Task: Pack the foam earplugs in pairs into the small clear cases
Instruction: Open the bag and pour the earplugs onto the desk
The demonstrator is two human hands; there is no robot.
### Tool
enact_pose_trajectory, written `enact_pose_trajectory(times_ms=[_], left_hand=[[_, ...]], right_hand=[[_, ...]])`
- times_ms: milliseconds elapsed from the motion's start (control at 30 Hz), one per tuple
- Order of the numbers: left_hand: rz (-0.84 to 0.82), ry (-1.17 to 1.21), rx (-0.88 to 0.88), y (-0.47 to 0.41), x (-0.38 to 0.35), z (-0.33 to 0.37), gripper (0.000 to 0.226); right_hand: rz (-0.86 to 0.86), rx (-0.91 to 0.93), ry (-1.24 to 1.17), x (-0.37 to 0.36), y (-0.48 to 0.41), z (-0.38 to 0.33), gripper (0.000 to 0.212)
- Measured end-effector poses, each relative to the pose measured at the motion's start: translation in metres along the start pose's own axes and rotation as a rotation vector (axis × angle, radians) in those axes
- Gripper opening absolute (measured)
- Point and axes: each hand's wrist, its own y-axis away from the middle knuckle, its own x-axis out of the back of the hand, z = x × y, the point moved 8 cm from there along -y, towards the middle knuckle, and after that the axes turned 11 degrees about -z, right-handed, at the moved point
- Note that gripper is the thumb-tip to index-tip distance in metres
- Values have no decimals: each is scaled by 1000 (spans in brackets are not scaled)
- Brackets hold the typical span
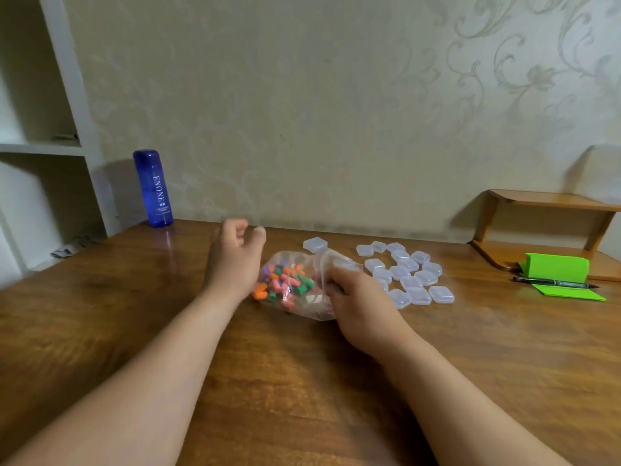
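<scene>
Inside the clear plastic bag point(311, 309), the foam earplugs point(285, 282) are lying in a coloured heap. We are gripping the bag's right end with our right hand point(356, 301), curled tight into the film. Our left hand point(235, 257) is hovering just left of the bag, loosely curled, holding nothing. Right of the bag the small clear cases point(408, 275) are lying clustered. Tugging unevenly, we are likely risking plugs rolling across the glossy wooden table point(134, 314). Behind the bag patterned wallpaper point(336, 112) is rising, and a blue bottle point(153, 188) is standing far left.

orange, pink, green and purple earplugs point(284, 280); clear cases point(408, 275); blue bottle point(153, 189); brown table point(302, 381); green notepad point(557, 274)
</scene>
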Motion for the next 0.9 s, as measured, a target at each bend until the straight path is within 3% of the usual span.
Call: enact_pose_trajectory(times_ms=[67, 133, 233, 333, 400, 467, 567, 667, 800, 900], left_hand=[[-160, -25, 222, -10, -18, -31, 67], [-271, -62, 293, -14, -33, -37, 75], [-326, -131, 323, -17, -38, -35, 63], [-352, -125, 236, -18, -41, -38, 46], [-353, 36, 163, -17, -37, -34, 28], [-362, 354, 97, -19, -32, -26, 14], [-400, 740, 77, -20, -26, -21, 21], [-431, 713, 145, -20, -29, -29, 41], [-343, 757, 77, -24, -24, -25, 35], [-350, 803, 43, -26, -25, -25, 21]], right_hand=[[-3, -27, -43, 0, -5, 5, 36], [-18, -59, -60, -3, -11, 9, 30], [-10, -58, -69, -6, -16, 9, 17], [-55, -29, -66, -12, -17, 5, 19], [-55, -2, -10, -16, -19, 2, 17], [81, 115, 36, -9, -17, -8, 24], [260, 284, 147, 6, -16, -29, 33], [201, 237, 263, -2, -27, -28, 28], [253, 328, 294, 0, -19, -31, 31], [119, 255, 278, -4, -32, -22, 39]])
